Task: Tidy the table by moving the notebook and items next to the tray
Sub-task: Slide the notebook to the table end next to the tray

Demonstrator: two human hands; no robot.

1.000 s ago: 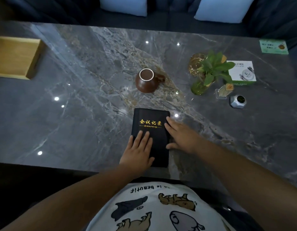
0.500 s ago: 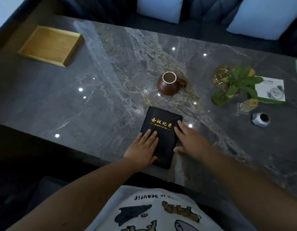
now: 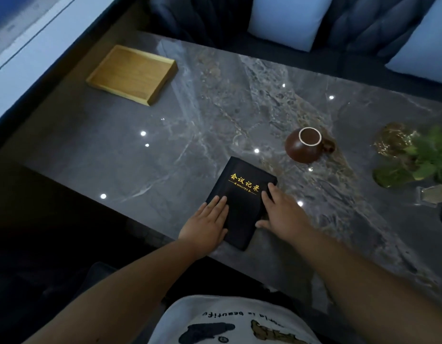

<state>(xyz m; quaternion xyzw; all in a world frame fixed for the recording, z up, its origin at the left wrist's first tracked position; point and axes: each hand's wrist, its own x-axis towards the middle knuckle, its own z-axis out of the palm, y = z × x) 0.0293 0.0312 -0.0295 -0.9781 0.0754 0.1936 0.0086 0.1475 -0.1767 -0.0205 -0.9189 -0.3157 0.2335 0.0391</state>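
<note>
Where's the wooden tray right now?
In the head view, the shallow rectangular wooden tray sits at the far-left corner of the grey marble table, well apart from the black notebook.

both hands (image 3: 207,225) flat, fingers extended

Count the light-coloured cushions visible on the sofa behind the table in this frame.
3. One cushion sits behind the table's far edge at top centre, a second at the top right corner, and a third is a sliver above it. More may lie outside the frame.

Lounge — sofa cushions (image 3: 287,18), marble table (image 3: 239,115)
</note>
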